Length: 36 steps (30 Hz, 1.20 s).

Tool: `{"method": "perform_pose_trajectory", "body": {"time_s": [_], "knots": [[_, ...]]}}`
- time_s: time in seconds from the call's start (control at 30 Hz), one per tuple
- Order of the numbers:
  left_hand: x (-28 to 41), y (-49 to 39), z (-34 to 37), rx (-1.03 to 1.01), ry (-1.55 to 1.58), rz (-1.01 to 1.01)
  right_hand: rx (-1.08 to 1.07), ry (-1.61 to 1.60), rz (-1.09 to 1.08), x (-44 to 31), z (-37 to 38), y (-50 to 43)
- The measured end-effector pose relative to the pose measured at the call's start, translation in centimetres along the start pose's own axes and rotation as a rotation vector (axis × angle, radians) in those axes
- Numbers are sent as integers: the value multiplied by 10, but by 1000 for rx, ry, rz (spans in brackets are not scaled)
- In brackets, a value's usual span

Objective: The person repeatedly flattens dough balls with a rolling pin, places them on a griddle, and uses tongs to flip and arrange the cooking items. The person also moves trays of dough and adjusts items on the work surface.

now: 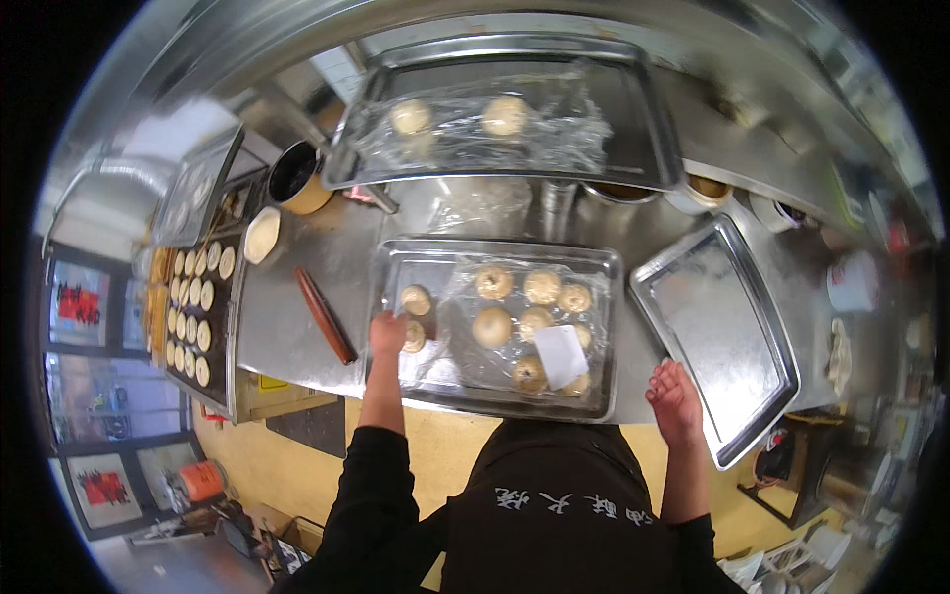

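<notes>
A shallow metal tray [497, 410] lies on the steel worktop in front of me. In it are several round dough pieces [492, 327], mostly under clear plastic film [456, 356], and a white card [562, 355] rests on top at the right. Over the tray's left rim is my left hand [387, 334], with its fingers at an uncovered dough piece [413, 336]; whether they grip it is hidden. Another dough piece [415, 300] sits just beyond. My right hand [675, 401] is raised with loosely bent fingers and holds nothing, beside a tilted bare tray [731, 319].
A brown rolling pin [325, 315] and a white bowl [263, 235] lie left on the worktop [297, 356]. A dark griddle [217, 382] carries rows of flat dough rounds [202, 334]. Above, a raised tray [631, 96] holds film-covered dough balls [505, 116]. A pot [298, 178] stands at the back left.
</notes>
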<state>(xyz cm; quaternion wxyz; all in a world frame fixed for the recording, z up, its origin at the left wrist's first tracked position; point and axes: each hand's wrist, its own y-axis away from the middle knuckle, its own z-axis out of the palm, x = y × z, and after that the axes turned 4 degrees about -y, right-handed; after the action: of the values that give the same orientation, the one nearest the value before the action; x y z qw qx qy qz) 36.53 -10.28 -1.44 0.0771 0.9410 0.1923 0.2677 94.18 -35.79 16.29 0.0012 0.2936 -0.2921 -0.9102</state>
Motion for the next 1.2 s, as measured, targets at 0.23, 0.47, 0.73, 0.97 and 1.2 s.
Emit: {"method": "perform_pose_trajectory", "body": {"time_s": [0.23,0.47,0.73,0.97,1.2], "knots": [[39,-41,21,-174,313,-374,162,210,28,62,52,30],[64,-56,53,-87,-66,-274,269,278,4,82,75,36],[85,10,-27,-589,1064,-100,0,696,18,107,153,8],[129,152,-117,-1099,1474,59,-330,825,-81,133,222,-12],[137,175,-115,-1113,1522,27,-338,613,169,152,237,-9]]}}
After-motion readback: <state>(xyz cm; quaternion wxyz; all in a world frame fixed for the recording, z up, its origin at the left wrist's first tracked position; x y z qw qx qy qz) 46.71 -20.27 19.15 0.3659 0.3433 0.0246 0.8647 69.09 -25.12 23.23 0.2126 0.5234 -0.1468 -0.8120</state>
